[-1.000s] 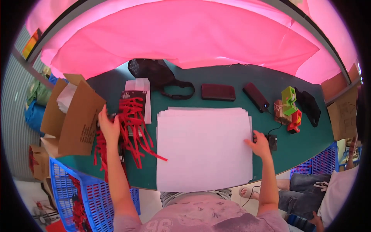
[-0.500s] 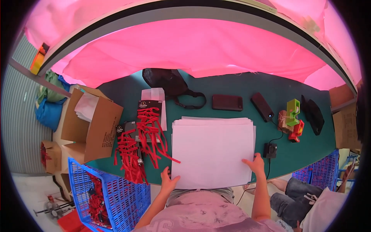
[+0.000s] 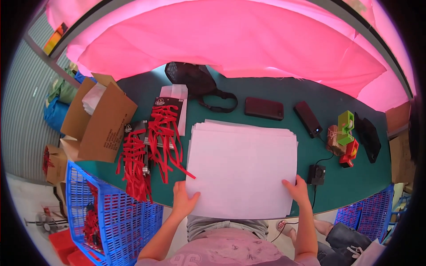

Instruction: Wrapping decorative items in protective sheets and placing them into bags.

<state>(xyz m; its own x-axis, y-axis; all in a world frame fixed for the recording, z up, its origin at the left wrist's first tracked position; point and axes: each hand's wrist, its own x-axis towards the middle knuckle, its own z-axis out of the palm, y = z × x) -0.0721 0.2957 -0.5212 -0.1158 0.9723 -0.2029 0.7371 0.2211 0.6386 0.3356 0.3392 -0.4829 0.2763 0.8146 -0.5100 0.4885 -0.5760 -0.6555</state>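
A thick stack of large white paper sheets (image 3: 242,170) lies at the near edge of the green table, its far edges slightly uneven. My left hand (image 3: 183,199) grips the stack's near left side, thumb over the top and fingers along the edge. On the opposite side my right hand (image 3: 297,189) holds the right edge the same way, its thumb resting on the top sheet. Fingertips under the paper are hidden. To the left of the stack, red ribbons (image 3: 165,133) on black printed cards lie in two overlapping bunches, one ribbon end reaching the paper's left edge.
Behind the paper are a black waist bag (image 3: 191,84) and a dark power bank (image 3: 264,108). A second power bank (image 3: 307,119), a green tape dispenser (image 3: 345,127) and a small black device (image 3: 316,174) sit right. An open carton (image 3: 108,124) and blue crate (image 3: 113,208) stand left; a person sits lower right.
My left hand has come up from beside the near left corner onto the paper's left side. The stack looks slightly shifted and turned; the whole view has also tilted.
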